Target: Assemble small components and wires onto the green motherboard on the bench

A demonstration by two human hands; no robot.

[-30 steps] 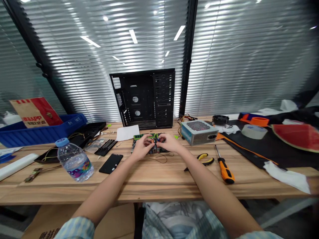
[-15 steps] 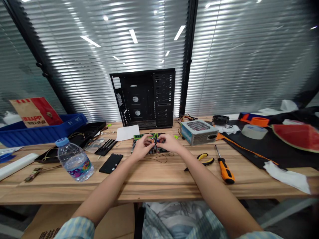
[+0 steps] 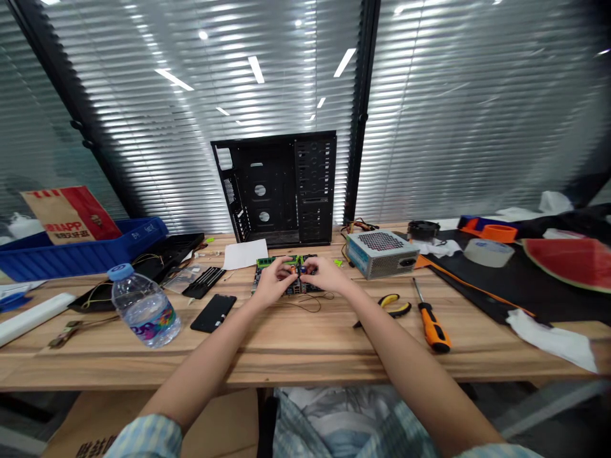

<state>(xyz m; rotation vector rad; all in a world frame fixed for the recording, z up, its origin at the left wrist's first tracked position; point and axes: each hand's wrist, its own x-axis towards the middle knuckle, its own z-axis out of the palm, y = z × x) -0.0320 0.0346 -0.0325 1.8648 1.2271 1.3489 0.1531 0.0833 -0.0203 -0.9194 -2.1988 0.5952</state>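
Note:
A green and black motherboard (image 3: pixel 261 268) lies flat on the wooden table, partly covered by both hands. My left hand (image 3: pixel 277 278) is over its left half, fingers curled in a pinch beside a small orange part. Opposite it, my right hand (image 3: pixel 323 273) pinches close to a small blue part on the board's right half. What sits between the fingertips of either hand is too small to make out. A thin dark wire (image 3: pixel 310 310) loops out on the table in front of the board.
Behind the board stands an open black computer case (image 3: pixel 277 184). To the right are a power supply (image 3: pixel 382 252), pliers (image 3: pixel 395 306) and an orange screwdriver (image 3: pixel 433 327). On the left are a water bottle (image 3: pixel 147 312), a black flat box (image 3: pixel 213 313) and a blue bin (image 3: pixel 119 245).
Both hands stay in nearly the same place over the motherboard. The whole view has shifted very slightly; nothing else visibly differs.

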